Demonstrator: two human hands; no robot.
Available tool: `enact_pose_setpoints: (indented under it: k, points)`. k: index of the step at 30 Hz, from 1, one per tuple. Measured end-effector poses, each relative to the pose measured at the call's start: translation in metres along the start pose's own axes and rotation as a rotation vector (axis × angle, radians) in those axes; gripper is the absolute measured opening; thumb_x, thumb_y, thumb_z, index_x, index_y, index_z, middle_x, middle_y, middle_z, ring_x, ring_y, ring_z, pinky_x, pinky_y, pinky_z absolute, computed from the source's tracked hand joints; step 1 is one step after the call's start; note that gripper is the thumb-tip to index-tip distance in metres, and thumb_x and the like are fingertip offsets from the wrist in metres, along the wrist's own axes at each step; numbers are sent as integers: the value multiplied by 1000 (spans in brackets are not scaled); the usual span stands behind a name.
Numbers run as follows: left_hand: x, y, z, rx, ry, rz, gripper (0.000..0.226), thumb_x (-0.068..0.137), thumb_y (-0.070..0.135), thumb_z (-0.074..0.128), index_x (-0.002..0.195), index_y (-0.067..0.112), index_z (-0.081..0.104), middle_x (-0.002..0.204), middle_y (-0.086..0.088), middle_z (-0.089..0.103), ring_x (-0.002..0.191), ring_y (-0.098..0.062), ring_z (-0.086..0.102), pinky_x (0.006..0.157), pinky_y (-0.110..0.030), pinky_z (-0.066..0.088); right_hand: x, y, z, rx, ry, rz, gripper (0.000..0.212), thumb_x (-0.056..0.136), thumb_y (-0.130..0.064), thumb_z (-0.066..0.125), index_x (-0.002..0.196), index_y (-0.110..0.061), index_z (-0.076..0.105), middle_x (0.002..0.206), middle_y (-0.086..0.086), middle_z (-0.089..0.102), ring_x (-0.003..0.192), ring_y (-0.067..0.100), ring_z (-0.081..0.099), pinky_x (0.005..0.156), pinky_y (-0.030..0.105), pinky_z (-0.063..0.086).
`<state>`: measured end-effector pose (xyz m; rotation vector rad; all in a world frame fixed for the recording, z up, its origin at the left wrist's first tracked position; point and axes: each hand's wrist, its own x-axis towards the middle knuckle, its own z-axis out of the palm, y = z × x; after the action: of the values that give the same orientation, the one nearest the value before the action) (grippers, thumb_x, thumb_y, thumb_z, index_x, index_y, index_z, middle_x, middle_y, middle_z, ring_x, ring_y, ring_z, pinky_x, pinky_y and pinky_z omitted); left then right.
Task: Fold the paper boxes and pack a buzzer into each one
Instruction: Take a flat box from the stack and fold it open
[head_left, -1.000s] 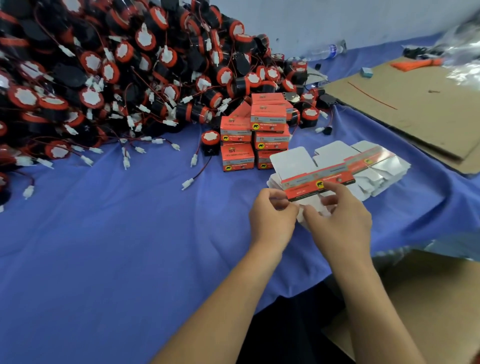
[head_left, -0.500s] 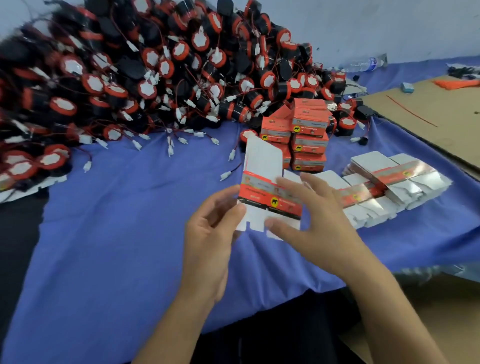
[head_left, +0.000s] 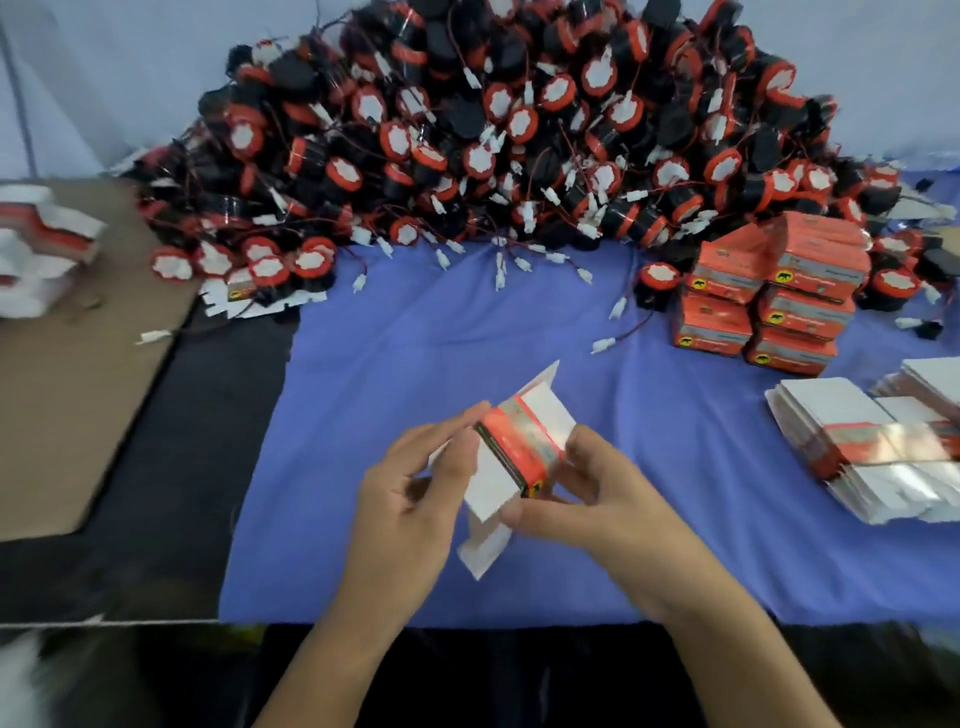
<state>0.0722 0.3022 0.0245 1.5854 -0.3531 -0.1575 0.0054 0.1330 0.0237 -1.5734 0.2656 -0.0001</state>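
Both my hands hold one partly opened paper box, white with an orange band, above the blue cloth. My left hand grips its left side, fingers curled round a white flap. My right hand pinches the right side, thumb under the orange band. A big heap of black and orange buzzers with red wires and white plugs fills the back. A fan of flat box blanks lies at the right.
A stack of folded orange boxes stands at the back right beside the heap. A brown cardboard sheet lies at the left, with more flat blanks on its far end. Loose white plugs trail onto the cloth.
I lifted one blank from the fan at the right and brought it to the middle. It has gone from flat to partly opened between my hands. My view has swung left.
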Motion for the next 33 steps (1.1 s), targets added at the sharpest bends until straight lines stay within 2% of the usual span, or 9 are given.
enact_pose_setpoints:
  k: [3,5,9,12,16,21,26,29,33]
  points:
    - [0,-1,-15,162,-153,18,36,94,69,50,126,58,65,128,21,67,120,-4,64,87,-18,55,-2,-7,6,332,-64,64,45,86,-33,78,126,-16,69,128,10,71,121,25,66,100,34,51]
    - [-3,2,-17,214,-307,19,49,90,78,50,136,61,55,137,23,60,130,-3,57,97,-25,52,-2,-12,9,520,4,167,58,75,-50,83,120,-14,74,128,16,70,119,28,67,101,43,49]
    - [-11,9,-26,313,-581,63,98,70,70,82,152,62,28,155,31,36,142,7,38,108,-34,40,-7,-20,13,684,83,247,53,86,-39,79,119,1,70,133,29,62,130,39,59,117,63,36]
    - [-15,11,-30,388,-470,202,105,66,56,93,152,58,33,155,32,38,142,8,37,102,-26,43,-13,-26,12,893,112,298,30,84,-34,78,77,-8,65,89,15,72,115,30,71,102,60,51]
    - [-14,10,-18,256,-270,312,69,78,36,82,140,44,55,143,17,60,136,-10,54,107,-24,45,-21,-28,12,1076,91,350,23,81,-25,85,86,-7,72,80,15,63,111,38,70,77,57,57]
    - [-8,18,-38,352,-325,383,73,76,23,85,142,38,57,147,20,57,141,-6,49,111,-19,40,-28,-28,2,672,122,229,54,85,-39,73,137,-25,64,135,13,66,114,24,69,76,39,60]
    - [-6,29,-45,393,-403,422,68,77,21,85,139,34,60,146,19,58,143,-7,47,113,-19,38,-27,-44,-17,537,-122,71,40,91,-30,68,130,-23,69,134,8,68,113,23,69,83,34,59]
    - [-5,36,-49,376,-381,456,61,79,28,85,135,33,62,142,16,61,140,-11,51,112,-20,40,-26,-41,-17,459,-158,66,38,85,-9,67,123,-15,71,131,8,68,105,22,69,78,32,58]
    - [-5,42,-49,356,-357,442,62,78,35,83,135,42,60,140,18,62,137,-9,53,109,-17,41,-28,-40,-13,310,-160,54,33,88,-16,68,120,-22,71,129,2,70,103,19,68,80,27,56]
